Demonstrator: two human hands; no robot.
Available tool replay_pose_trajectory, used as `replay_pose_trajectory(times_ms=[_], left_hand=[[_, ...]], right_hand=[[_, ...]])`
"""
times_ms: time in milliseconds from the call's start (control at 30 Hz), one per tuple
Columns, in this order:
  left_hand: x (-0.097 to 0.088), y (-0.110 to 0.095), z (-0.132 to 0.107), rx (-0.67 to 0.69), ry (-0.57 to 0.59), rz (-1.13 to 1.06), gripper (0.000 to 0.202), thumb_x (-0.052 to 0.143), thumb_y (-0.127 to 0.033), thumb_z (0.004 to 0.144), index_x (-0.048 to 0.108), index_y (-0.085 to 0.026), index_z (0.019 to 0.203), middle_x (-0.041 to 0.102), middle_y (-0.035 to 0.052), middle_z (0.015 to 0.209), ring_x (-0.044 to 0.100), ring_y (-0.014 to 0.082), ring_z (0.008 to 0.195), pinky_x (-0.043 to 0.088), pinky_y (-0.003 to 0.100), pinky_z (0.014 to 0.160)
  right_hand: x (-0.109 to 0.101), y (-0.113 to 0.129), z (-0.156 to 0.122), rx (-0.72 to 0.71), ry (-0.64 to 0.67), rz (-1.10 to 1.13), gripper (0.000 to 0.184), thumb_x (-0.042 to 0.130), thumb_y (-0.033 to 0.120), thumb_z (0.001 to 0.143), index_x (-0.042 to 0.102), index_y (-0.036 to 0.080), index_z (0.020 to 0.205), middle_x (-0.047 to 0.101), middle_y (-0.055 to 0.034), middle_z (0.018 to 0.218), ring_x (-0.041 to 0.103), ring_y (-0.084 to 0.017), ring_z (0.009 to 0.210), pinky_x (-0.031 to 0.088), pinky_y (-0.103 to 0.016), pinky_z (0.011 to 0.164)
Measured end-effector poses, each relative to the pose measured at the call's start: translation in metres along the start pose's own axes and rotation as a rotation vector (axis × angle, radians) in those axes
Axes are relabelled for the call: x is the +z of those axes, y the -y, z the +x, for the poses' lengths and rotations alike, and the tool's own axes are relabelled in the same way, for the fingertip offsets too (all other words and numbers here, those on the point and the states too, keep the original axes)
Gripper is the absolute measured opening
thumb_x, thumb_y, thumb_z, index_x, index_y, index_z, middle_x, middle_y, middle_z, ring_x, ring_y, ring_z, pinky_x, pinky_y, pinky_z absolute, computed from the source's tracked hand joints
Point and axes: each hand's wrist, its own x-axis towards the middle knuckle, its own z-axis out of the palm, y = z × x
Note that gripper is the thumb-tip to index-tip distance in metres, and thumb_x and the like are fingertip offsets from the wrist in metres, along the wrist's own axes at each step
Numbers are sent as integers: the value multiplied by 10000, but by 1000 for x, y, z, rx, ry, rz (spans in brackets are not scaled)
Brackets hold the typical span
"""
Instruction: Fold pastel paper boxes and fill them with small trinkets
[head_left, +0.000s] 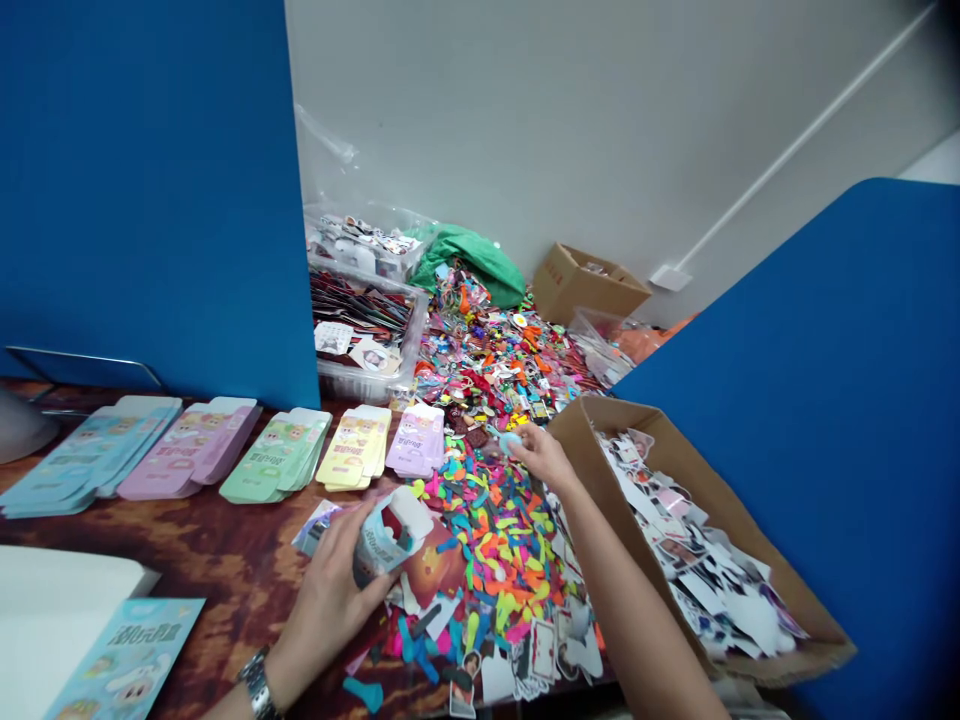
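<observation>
Head view: left hand clamped around a pale blue paper packet; right hand pinches a small pale blue piece above coloured balloons on the counter. A light, steady pinch suits such small pieces.

The partition panels are showing solid blue, and the tabletop is displaying mottled brown grain. The stacked card packets are running pale blue, pink, green, yellow and lilac, while the deflated balloons are showing mixed neon colours.
</observation>
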Motion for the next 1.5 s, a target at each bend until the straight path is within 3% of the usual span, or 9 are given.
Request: replay_pose_trajectory(times_ms=[100, 267, 500, 633, 733, 933, 1167, 1333, 1500], left_hand=[[2, -2, 3, -36, -1, -22, 669, 650, -304, 787, 390, -213, 1397, 530, 128, 1362, 515, 316, 1249, 448, 492, 1036], [2, -7, 7, -62, -4, -18, 662, 646, -275, 786, 395, -194, 1394, 537, 134, 1335, 512, 304, 1238, 442, 481, 1037], [5, -10, 5, -17, -34, 8, 662, 615, -210, 790, 382, -196, 1411, 514, 126, 1341, 474, 290, 1265, 414, 465, 1066], [8, -5, 3, 10, -38, 0, 654, 600, -214, 806, 368, -202, 1418, 507, 125, 1343, 479, 288, 1260, 415, 471, 1065], [7, -1, 3, 12, -41, 13, 659, 611, -252, 813, 362, -206, 1422, 515, 129, 1335, 492, 301, 1250, 424, 489, 1054], [-1, -1, 2, 3, -20, 38, 703, 646, -318, 802, 343, -212, 1427, 534, 126, 1343, 528, 305, 1234, 464, 472, 1021], [-6, -7, 0, -3, 17, 34, 721, 657, -312, 808, 312, -221, 1434, 512, 127, 1377, 518, 294, 1260, 455, 456, 1042], [-15, -14, 2, -17, 28, 23, 781, 667, -294, 814, 247, -243, 1470, 505, 126, 1386, 510, 287, 1267, 448, 454, 1048], [-15, -19, 1, -13, 32, -2, 781, 661, -286, 822, 242, -245, 1480, 482, 124, 1415, 484, 278, 1299, 425, 449, 1076]], right_hand=[[9, 28, -30, -59, 20, 185, 414, 520, 452, 878, 572, 160, 1167, 669, -28, 820, 615, -157, 698, 468, -245, 606], [47, 89, -86, -130, 64, 597, 354, 568, 418, 904, 586, 191, 1175, 667, -54, 910, 640, -158, 723, 532, -262, 622], [85, 130, -120, -455, -109, 198, 264, 522, 261, 946, 642, 201, 1174, 624, -85, 966, 635, -175, 804, 548, -282, 723], [93, 134, -127, -641, -147, -84, 226, 485, 190, 956, 698, 197, 1033, 657, -77, 837, 621, -199, 799, 524, -308, 740], [85, 126, -121, -687, -120, -63, 221, 498, 219, 962, 693, 201, 1064, 680, -64, 835, 621, -184, 783, 513, -286, 715], [42, 50, -39, -263, -349, -29, 297, 469, 319, 947, 726, 168, 947, 720, -104, 903, 669, -217, 847, 506, -332, 779], [21, -5, 7, -161, -267, 4, 272, 660, 376, 832, 659, 205, 621, 639, -40, 596, 631, -181, 674, 457, -278, 659], [21, 14, -5, -170, -256, 120, 240, 631, 410, 834, 665, 196, 729, 640, -38, 652, 618, -177, 669, 450, -272, 627], [33, 88, -58, -247, -145, 329, 272, 576, 402, 898, 624, 191, 1064, 686, -37, 851, 633, -159, 725, 492, -254, 644]])
